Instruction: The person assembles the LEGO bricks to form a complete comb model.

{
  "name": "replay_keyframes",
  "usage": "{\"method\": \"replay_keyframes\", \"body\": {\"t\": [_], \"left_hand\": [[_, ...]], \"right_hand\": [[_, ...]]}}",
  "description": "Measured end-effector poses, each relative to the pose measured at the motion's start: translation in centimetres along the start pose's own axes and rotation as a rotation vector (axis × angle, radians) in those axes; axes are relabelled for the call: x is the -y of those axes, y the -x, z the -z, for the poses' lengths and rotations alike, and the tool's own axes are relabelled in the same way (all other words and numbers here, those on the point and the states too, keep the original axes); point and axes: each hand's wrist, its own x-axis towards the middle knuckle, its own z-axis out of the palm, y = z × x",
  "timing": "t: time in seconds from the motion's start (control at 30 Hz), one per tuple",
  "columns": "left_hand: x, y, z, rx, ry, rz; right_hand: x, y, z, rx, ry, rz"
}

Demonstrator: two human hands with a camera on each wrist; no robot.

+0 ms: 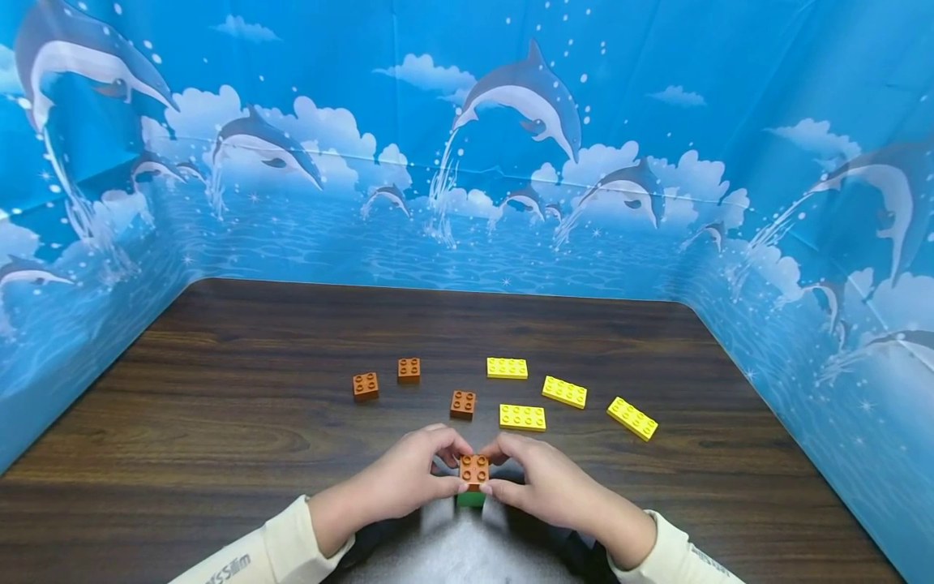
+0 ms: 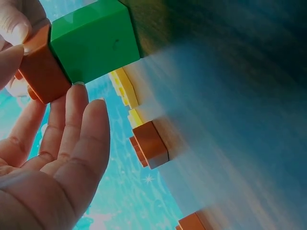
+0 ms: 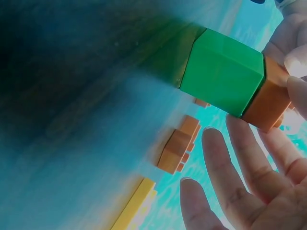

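Hands [image 1: 474, 478] pinch one orange brick [image 1: 474, 469] (atop green [image 1: 470, 499]).

A staged recording booth is shown rather than a lived-in room. A dark wood-grain bench [image 1: 219, 422] is enclosed beyond and to both sides of the hands [image 1: 474, 483] by a blue backdrop [image 1: 467, 162] printed with dolphins, clouds and sea. Toy building bricks [image 1: 522, 417] are laid out just beyond the hands.

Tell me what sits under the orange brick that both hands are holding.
A green brick sits directly under the orange brick, standing on the table. The left hand and right hand pinch the orange one; the joint's studs are hidden.
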Motion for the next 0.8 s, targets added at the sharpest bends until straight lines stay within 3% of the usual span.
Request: {"method": "replay_keyframes", "body": {"t": [0.3, 0.53, 0.8], "left_hand": [[-0.15, -0.32, -0.04, 0.002, -0.041, 0.004], [0.15, -0.42, -0.03, 0.021, 0.007, 0.03], [0.71, -0.21, -0.13, 0.005, 0.125, 0.024]], "right_hand": [[0.19, -0.14, 0.3, 0.002, 0.052, 0.008], [0.2, -0.22, 0.27, 0.008, 0.055, 0.003], [-0.27, -0.31, 0.28, 0.019, 0.015, 0.013]]}}
